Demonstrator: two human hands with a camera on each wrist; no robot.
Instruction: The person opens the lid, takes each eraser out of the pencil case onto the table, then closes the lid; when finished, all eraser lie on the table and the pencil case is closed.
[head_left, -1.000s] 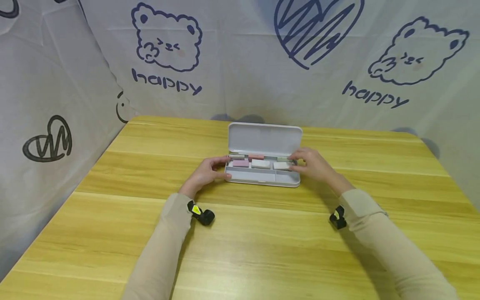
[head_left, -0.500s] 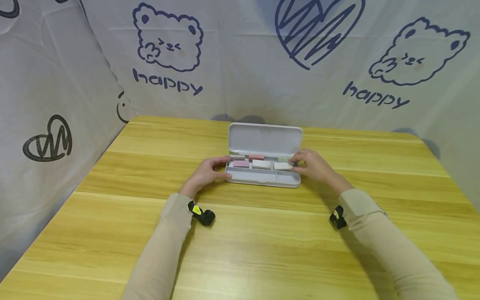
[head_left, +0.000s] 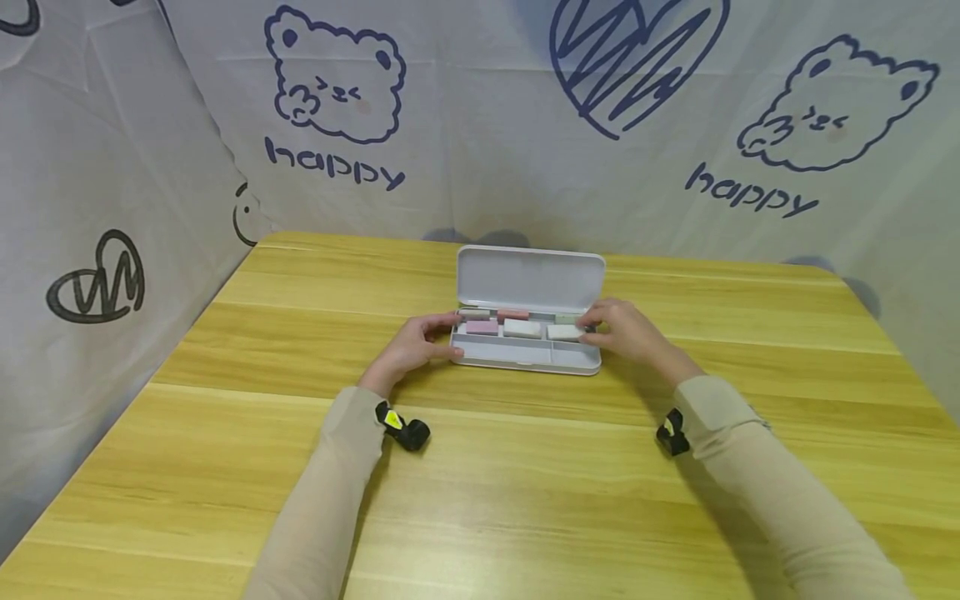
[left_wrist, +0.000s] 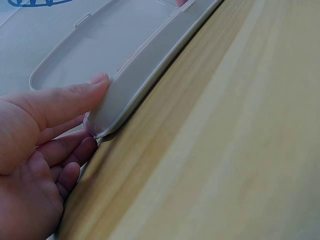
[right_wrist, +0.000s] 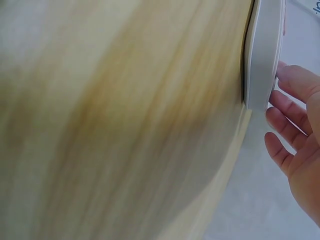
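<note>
An open white pencil case (head_left: 501, 350) stands on the table with its lid (head_left: 529, 277) raised at the back. Inside, a purple eraser (head_left: 482, 327), a white eraser (head_left: 522, 328) and another white eraser (head_left: 564, 332) lie in a row, with thinner coloured blocks behind them, one of them red (head_left: 513, 314). My left hand (head_left: 408, 343) grips the case's left end, thumb at the front corner, as the left wrist view confirms. At the right end my right hand (head_left: 624, 328) has thumb and forefinger around the right-hand white eraser's end; the exact contact is partly hidden.
The wooden table (head_left: 510, 492) extends in front of the case and to both sides. A white cloth (head_left: 480, 125) printed with bears and hearts hangs behind the table's far edge. Black wrist cameras sit on both sleeves.
Both hands and the case hold nearly the same place. My right wrist has shifted very slightly to the left.
</note>
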